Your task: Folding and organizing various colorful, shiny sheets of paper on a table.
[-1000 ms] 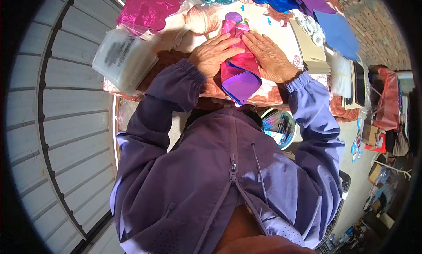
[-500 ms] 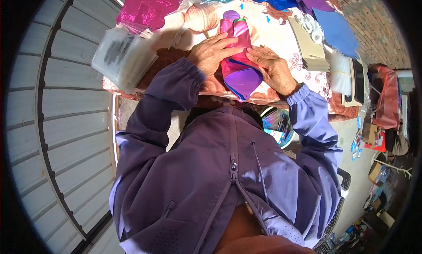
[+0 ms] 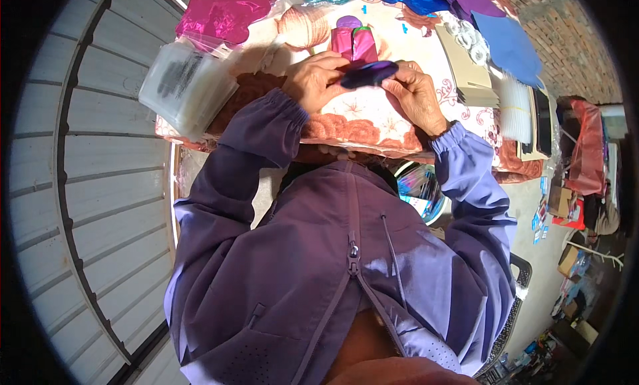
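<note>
A flat, shiny pink and purple foil piece, which looks like a deflated foil balloon, lies folded into a narrow strip on the table. Its near end is turned up and over, showing a dark purple underside. My left hand is on the left of this fold, fingertips closed against the foil. On the other side, my right hand pinches the fold's right corner between thumb and fingers. A round purple tab and a bit of green show at the far end of the strip.
A floral cloth covers the table. Clear plastic sleeves stand at left, near magenta foil. Beige card, white ribbon rolls and blue sheets lie at right. A ribbed metal wall rises at left.
The near end of the foil, earlier lying down toward the table's front edge, has been lifted and folded away from me. Both hands have stayed on it, the fingers now gripping the fold.
</note>
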A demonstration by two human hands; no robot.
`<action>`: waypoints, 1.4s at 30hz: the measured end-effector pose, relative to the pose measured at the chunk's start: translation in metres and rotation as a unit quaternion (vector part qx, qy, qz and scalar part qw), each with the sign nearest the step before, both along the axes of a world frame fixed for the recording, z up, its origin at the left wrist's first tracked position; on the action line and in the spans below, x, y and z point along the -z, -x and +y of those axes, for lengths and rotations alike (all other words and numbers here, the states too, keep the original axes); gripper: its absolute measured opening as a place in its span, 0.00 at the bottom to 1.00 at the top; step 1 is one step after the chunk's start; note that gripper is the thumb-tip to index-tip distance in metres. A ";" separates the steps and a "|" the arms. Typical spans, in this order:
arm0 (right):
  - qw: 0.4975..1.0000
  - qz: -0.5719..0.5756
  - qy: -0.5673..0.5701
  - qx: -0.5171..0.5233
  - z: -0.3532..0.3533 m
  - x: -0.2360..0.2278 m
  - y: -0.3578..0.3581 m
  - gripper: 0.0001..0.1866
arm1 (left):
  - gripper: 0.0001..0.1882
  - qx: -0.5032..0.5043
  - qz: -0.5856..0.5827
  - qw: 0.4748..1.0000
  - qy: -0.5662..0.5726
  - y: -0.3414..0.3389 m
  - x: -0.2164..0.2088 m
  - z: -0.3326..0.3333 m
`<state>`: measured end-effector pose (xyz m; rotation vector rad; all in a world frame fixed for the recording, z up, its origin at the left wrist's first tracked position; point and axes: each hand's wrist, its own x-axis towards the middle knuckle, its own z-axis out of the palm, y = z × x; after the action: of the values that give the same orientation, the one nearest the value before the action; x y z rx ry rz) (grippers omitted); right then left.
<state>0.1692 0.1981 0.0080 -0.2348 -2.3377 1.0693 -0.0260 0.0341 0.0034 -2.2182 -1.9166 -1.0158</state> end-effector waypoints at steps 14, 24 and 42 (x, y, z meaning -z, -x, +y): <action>0.985 -0.091 -0.009 0.146 -0.013 -0.024 0.020 0.13 | 0.23 -0.223 -0.119 0.962 0.099 -0.001 -0.002 0.022; 0.965 -0.196 -0.062 0.161 -0.005 -0.025 0.023 0.28 | 0.27 -0.350 -0.068 0.908 0.218 -0.001 -0.029 0.054; 0.948 0.127 0.290 -0.006 0.031 -0.024 0.067 0.12 | 0.17 -0.034 -0.612 0.787 -0.075 -0.002 -0.026 0.097</action>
<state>0.1019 0.2293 0.0317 -0.2796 -1.7530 1.6694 -0.0236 0.1314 0.0292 -1.3321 -1.9545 -2.9054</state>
